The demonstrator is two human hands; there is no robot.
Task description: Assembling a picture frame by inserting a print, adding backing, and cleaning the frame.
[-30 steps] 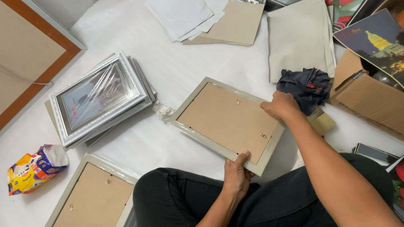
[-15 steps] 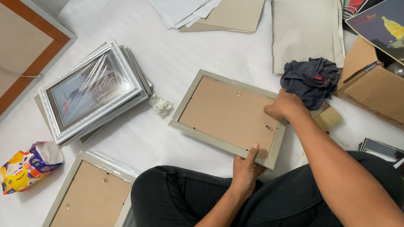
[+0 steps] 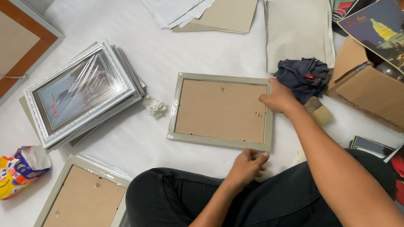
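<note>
Item: silver picture frame point(image 3: 219, 111), face down, brown backing up, on white floor covering point(image 3: 128, 132) ahead of my knees. My left hand point(image 3: 245, 167) pinches its near edge; right hand point(image 3: 278, 97) grips its right edge. Dark cloth point(image 3: 303, 77) just right.

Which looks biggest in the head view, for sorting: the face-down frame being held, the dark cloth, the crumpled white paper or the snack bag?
1. Face-down frame, held by both hands.
2. Dark cloth and snack bag: look alike, unranked.
3. Crumpled white paper.
</note>
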